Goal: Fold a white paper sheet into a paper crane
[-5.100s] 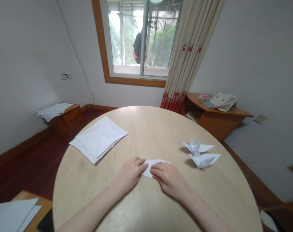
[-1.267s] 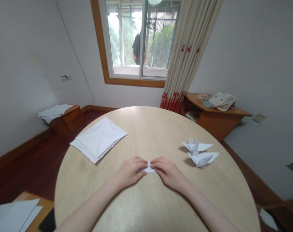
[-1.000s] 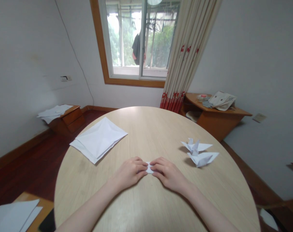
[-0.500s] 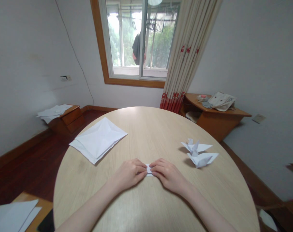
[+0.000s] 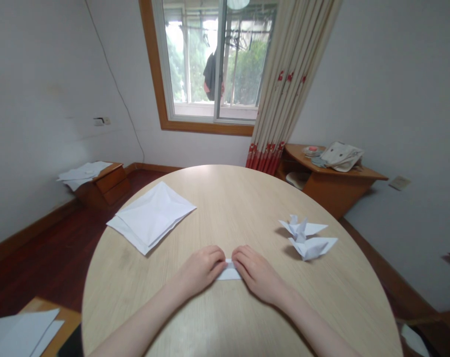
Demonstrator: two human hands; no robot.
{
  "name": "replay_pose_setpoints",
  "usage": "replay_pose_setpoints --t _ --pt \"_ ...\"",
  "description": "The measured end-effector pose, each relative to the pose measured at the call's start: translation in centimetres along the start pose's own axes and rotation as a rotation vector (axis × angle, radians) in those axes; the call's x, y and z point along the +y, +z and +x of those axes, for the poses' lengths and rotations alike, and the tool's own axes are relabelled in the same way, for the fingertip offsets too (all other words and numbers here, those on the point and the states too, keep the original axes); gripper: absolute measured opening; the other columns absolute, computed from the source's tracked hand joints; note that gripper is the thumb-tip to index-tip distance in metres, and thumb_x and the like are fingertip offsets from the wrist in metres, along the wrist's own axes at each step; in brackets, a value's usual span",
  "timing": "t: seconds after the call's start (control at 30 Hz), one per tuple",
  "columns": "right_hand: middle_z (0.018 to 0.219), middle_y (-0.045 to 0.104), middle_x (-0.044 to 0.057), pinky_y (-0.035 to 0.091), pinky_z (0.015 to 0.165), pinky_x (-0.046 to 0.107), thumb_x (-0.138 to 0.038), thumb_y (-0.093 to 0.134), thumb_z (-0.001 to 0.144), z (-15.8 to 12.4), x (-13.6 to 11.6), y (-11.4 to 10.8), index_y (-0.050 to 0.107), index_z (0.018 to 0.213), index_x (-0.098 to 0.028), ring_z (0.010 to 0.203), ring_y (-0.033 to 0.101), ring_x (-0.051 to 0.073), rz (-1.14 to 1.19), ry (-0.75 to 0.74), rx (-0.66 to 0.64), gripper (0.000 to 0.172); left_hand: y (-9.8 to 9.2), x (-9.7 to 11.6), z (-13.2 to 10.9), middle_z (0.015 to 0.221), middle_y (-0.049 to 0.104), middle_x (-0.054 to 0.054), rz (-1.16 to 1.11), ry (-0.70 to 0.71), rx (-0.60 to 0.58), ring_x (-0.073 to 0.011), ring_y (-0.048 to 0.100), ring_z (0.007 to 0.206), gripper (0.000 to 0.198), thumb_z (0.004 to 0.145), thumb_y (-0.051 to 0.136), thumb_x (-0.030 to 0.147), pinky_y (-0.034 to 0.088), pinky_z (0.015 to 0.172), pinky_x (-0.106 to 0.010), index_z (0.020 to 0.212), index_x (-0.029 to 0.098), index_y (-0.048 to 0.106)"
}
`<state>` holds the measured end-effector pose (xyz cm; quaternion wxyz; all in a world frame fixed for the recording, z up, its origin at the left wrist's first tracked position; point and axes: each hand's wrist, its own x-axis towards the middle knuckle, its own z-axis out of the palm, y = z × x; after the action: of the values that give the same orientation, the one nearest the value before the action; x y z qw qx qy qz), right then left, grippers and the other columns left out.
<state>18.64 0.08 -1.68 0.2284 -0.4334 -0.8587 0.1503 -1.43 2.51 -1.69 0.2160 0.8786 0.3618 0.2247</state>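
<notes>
On the near side of the round wooden table, the left hand and right hand lay open, pressing both ends of a folded white paper strip, apparently to hold it flat. Two paper cranes sat to the right, folded sheets to the left.

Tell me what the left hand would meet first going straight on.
The folded white paper, which the left hand seems to touch at its fingertips; the right hand lies beyond it.

a round light-wood table carries a stack of creased white paper near its left edge. two origami cranes sit near the right edge, and a folded paper strip lies toward the near edge.
</notes>
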Motion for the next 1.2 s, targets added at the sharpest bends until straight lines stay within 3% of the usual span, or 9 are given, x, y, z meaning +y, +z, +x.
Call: replay_pose_setpoints --t 0.2,0.4,0.57,0.7,0.9,1.07,1.2 --pt "0.103 0.057 0.008 0.048 0.089 0.037 -0.016 0.036 0.098 0.1 0.0 0.6 0.056 0.089 -0.020 0.098 0.055 0.020 0.059 0.045 0.024 0.021 0.3 0.2 0.0 0.097 0.062 -0.005 -0.025 -0.018 0.014 -0.0174 0.060 0.092 0.017 0.095 0.046 0.020 0.047 0.084 -0.027 0.089 0.019 0.062" --pt "0.092 0.058 0.004 0.048 0.078 0.036 -0.016 0.048 0.093 0.1 0.5 1.0 0.050 0.086 -0.021 0.088 0.054 0.020 0.081 0.098 0.046 0.009 0.6 0.5 0.0 0.095 0.061 -0.004 0.029 -0.063 0.021 -0.0195 0.057 0.094 0.011 0.093 0.052 0.017 0.045 0.083 -0.030 0.091 0.020 0.063" --pt "0.090 0.057 0.004 0.046 0.076 0.034 -0.012 0.046 0.092 0.2 0.6 1.2 0.049 0.085 -0.021 0.086 0.053 0.020 0.140 0.123 0.076 0.012 0.9 0.4 0.2 0.096 0.061 -0.004 0.010 -0.152 0.036 -0.0204 0.056 0.096 0.006 0.089 0.059 0.014 0.044 0.084 -0.030 0.091 0.019 0.061" --pt "0.094 0.059 0.005 0.044 0.081 0.036 -0.011 0.042 0.094 0.4 0.6 1.5 0.052 0.089 -0.021 0.091 0.052 0.021 0.108 0.098 0.070 0.015 0.8 0.4 0.4 0.097 0.062 -0.003 0.131 -0.217 0.015 -0.0222 0.055 0.094 0.008 0.087 0.065 0.020 0.043 0.083 -0.033 0.093 0.019 0.061" --pt "0.099 0.061 0.005 0.041 0.085 0.041 -0.009 0.045 0.091 0.5 0.8 2.0 0.055 0.096 -0.022 0.097 0.054 0.022 -0.026 0.182 0.052 0.018 0.5 0.4 0.4 0.097 0.062 -0.003 0.155 -0.301 0.013 -0.0218 0.056 0.092 0.013 0.085 0.069 0.028 0.042 0.078 -0.032 0.091 0.020 0.059" --pt "0.096 0.060 0.006 0.043 0.083 0.039 -0.009 0.048 0.090 0.3 1.2 1.9 0.055 0.093 -0.021 0.094 0.055 0.022 -0.007 0.174 0.077 0.013 0.8 0.1 0.3 0.093 0.063 -0.004 0.206 -0.325 0.059 -0.0245 0.056 0.090 0.034 0.074 0.078 0.046 0.040 0.078 -0.034 0.087 0.020 0.060" --pt "0.095 0.060 0.006 0.045 0.081 0.038 -0.010 0.050 0.089 0.3 1.1 1.8 0.054 0.089 -0.020 0.091 0.055 0.022 -0.008 0.160 0.097 0.011 1.0 0.0 0.2 0.088 0.065 -0.003 0.177 -0.333 0.100 -0.0243 0.057 0.087 0.033 0.073 0.078 0.047 0.035 0.078 -0.036 0.082 0.020 0.060"
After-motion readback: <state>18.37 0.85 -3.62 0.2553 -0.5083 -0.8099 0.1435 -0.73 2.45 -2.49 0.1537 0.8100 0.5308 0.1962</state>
